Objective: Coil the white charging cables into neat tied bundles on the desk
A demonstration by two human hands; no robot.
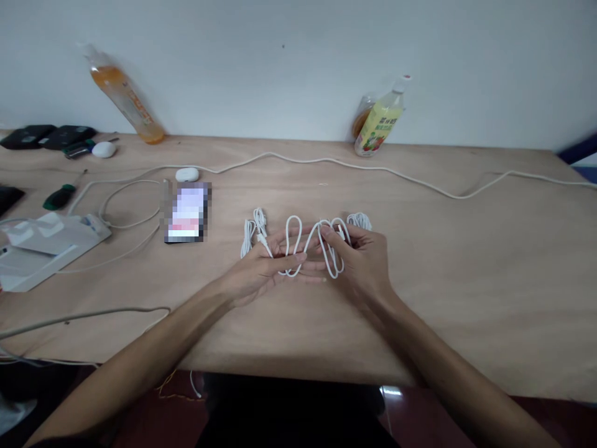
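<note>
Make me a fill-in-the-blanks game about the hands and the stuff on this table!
1. Both hands, left hand and right hand, hold a looped cable coloured ____.
2. The screwdriver has a ____ handle.
3. Two bottles, bottle with orange drink and yellow-labelled bottle, lean against the ____.

Missing words: white; green; wall

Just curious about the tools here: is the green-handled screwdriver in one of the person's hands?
No, the green-handled screwdriver lies on the table far left, while both hands hold the white cable.
</note>
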